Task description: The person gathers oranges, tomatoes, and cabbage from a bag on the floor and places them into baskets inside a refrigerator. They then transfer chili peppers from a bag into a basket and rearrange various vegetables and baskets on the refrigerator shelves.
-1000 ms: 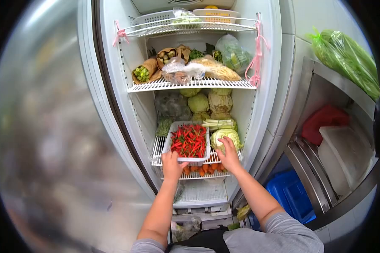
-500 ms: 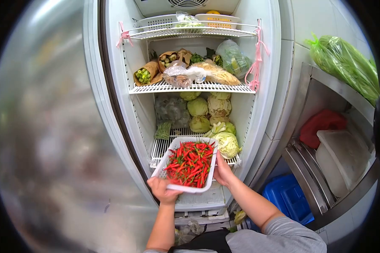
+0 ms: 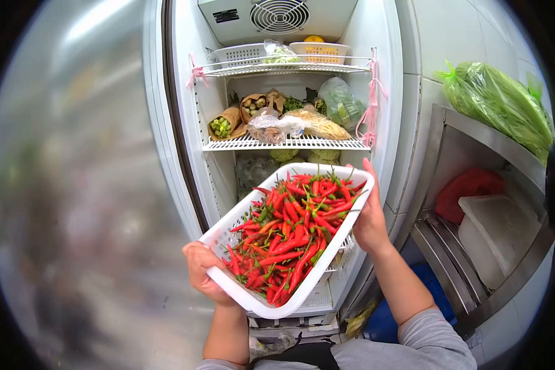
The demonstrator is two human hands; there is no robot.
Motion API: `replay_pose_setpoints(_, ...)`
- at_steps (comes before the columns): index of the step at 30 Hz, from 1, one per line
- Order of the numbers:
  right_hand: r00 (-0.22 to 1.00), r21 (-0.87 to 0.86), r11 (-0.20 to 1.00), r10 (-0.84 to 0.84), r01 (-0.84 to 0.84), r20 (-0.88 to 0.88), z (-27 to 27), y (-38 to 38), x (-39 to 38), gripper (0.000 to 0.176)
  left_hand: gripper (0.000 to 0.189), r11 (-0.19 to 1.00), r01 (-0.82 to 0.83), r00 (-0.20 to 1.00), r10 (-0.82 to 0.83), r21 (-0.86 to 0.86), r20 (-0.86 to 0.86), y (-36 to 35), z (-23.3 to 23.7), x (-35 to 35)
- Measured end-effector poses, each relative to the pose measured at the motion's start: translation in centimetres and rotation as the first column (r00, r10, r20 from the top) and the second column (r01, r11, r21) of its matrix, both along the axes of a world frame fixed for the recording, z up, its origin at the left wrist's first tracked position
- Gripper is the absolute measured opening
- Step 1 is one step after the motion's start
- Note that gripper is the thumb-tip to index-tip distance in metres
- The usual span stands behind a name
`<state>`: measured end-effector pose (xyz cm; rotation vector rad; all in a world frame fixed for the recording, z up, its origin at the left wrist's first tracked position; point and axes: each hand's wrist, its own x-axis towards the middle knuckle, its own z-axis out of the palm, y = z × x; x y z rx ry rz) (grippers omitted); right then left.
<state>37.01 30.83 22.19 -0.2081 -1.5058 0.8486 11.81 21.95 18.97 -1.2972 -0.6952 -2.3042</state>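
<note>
A white plastic basket [image 3: 277, 306] full of red chili peppers [image 3: 290, 237] with green stems is held up in front of the open fridge, its left end lower in view. My left hand [image 3: 208, 271] grips the basket's left rim, fingers curled over it. My right hand [image 3: 371, 216] is closed against the right side, its fingers partly hidden behind the basket. The basket covers most of the lower shelf; only the tops of some cabbages [image 3: 322, 156] and a clear plastic bag [image 3: 253, 169] show above it.
The middle shelf [image 3: 290, 143] bears paper-wrapped vegetables and plastic bags. Two baskets [image 3: 240, 54] stand on the upper shelf. The fridge door [image 3: 92, 203] is at left. At right, a metal rack [image 3: 441, 132] carries a bag of greens [image 3: 499, 102] and a white tub [image 3: 496, 240]; a blue bin [image 3: 385, 324] sits below.
Both hands have raised the basket of chilies up and closer to me, from in front of the lower shelf. My view has tilted upward, showing more of the fridge's fan.
</note>
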Motion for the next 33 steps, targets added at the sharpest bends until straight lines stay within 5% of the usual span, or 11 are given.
replay_pose_setpoints(7, 0.98, 0.012, 0.998, -0.063, 0.062, 0.19, 2.1, 0.0, 1.5, 0.074, 0.024, 0.994, -0.081, 0.997, 0.082, -0.071, 0.004, -0.7, -1.0, -1.2)
replay_pose_setpoints(9, 0.725, 0.254, 0.922, -0.387, 0.293, 0.57, 3.2, 0.7, 2.5, 0.07, 0.035, 0.989, -0.096, 0.995, 0.097, -0.115, 0.003, -0.7, -2.0, -1.7)
replay_pose_setpoints(10, 0.574, 0.571, 0.744, -0.65, 0.346, 0.499, 4.3, 1.6, 3.0, 0.058, 0.043, 0.975, -0.193, 0.98, 0.186, -0.107, -0.074, -0.9, -1.8, -1.7)
replay_pose_setpoints(15, 0.74, 0.686, 0.609, -0.655, 0.397, 0.153, 16.3, 7.7, -0.5, 0.029, 0.055, 0.961, -0.249, 0.968, 0.241, -0.12, -0.077, -0.1, -2.1, -2.1)
replay_pose_setpoints(21, 0.426, 0.846, -0.094, -0.832, 0.525, -0.357, 30.2, 23.2, -8.2, 0.03, 0.022, 0.964, -0.235, 0.972, 0.234, -0.122, -0.02, 0.1, -3.0, -2.1)
replay_pose_setpoints(22, 0.195, 0.948, -0.174, -0.953, 0.266, -0.23, 30.9, 25.0, -8.6, 0.034, 0.023, 0.95, -0.278, 0.96, 0.272, -0.145, -0.063, 0.1, -3.7, -2.6)
replay_pose_setpoints(23, -0.079, 0.987, -0.16, -0.984, -0.031, -0.162, 32.0, 27.2, -8.7, 0.045, 0.023, 0.942, -0.287, 0.958, 0.28, -0.173, -0.064, 0.4, -4.5, -3.0)
replay_pose_setpoints(24, -0.015, 0.976, 0.197, -0.98, -0.09, 0.196, 34.7, 35.1, -8.5, 0.052, 0.027, 0.944, -0.283, 0.958, 0.271, -0.167, -0.096, 1.1, -5.5, -3.2)
replay_pose_setpoints(26, 0.036, 0.584, 0.707, -0.648, 0.4, 0.76, 33.2, 24.3, -9.6, 0.057, 0.042, 0.936, -0.308, 0.943, 0.276, -0.171, -0.187, 2.0, -6.7, -3.2)
replay_pose_setpoints(28, 0.101, 0.304, 0.694, -0.477, 0.653, 0.873, 32.3, 17.4, -10.7, 0.061, 0.057, 0.922, -0.33, 0.929, 0.281, -0.202, -0.24, 3.7, -8.9, -3.4)
replay_pose_setpoints(33, 0.027, 0.596, 0.515, -0.77, 0.616, 0.637, 31.5, 18.9, -10.9, 0.056, 0.063, 0.841, -0.477, 0.843, 0.356, -0.255, -0.403, 8.2, -14.8, -3.9)
